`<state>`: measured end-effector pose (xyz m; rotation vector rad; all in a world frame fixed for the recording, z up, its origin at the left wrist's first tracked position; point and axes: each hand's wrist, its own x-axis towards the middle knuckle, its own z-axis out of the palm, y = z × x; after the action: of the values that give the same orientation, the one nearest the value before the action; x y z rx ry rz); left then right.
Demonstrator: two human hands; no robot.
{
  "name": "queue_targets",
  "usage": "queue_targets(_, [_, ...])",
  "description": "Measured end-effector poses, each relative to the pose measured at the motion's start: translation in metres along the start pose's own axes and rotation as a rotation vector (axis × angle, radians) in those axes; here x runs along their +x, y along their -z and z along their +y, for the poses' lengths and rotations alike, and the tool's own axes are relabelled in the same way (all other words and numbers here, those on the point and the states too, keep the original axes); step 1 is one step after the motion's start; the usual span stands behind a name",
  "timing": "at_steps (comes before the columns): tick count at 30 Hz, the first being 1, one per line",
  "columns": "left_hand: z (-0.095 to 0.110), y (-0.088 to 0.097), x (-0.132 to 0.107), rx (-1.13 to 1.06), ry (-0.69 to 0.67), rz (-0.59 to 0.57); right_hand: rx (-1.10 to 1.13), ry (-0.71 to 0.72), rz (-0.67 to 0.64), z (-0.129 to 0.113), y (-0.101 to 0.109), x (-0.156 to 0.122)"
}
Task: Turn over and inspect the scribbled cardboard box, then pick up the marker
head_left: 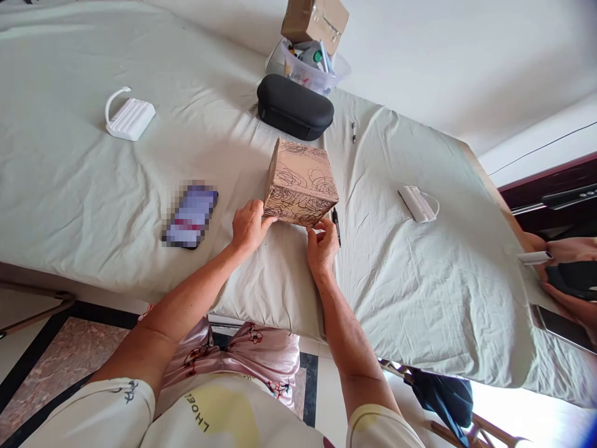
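A brown cardboard box (302, 182) covered in black scribbled drawings stands on the pale green cloth of the table (93, 199). My left hand (249, 228) presses against the box's near left corner, fingers curled round it. My right hand (321, 246) is at the near right corner with its fingers pinched on a black pen (336, 226) that points away along the box's right side.
A phone (191, 216) lies left of my hands. A white power bank (130, 117) is at far left, another white device (418, 203) to the right. Behind the box lie a black case (295, 107), a clear tub of supplies (311, 70) and a small pen (353, 131). Another person's hand (566, 267) shows at the right edge.
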<state>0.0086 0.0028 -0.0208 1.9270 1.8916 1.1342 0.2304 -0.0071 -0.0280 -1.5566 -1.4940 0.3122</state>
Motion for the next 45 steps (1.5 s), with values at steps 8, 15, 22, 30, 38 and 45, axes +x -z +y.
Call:
queue_targets(8, [0.004,0.004,0.000,0.068,0.009,-0.029,-0.019,-0.054,-0.039,0.004,0.002,0.003])
queue_targets(15, [0.005,0.008,-0.002,0.115,-0.015,-0.059,-0.055,-0.116,-0.096,-0.001,0.006,0.008])
queue_targets(22, [0.020,0.024,0.001,0.213,0.064,-0.211,-0.081,-0.084,-0.115,-0.001,0.008,0.008])
queue_targets(30, [0.012,0.019,0.000,0.209,0.041,-0.134,-0.071,-0.076,-0.144,-0.003,0.011,0.010])
queue_targets(38, [0.000,0.007,0.001,0.142,0.088,0.022,0.011,0.102,-0.311,-0.021,0.016,-0.002])
queue_targets(45, [-0.009,0.008,0.007,-0.110,-0.109,0.402,0.131,0.223,-0.284,-0.030,0.009,-0.013])
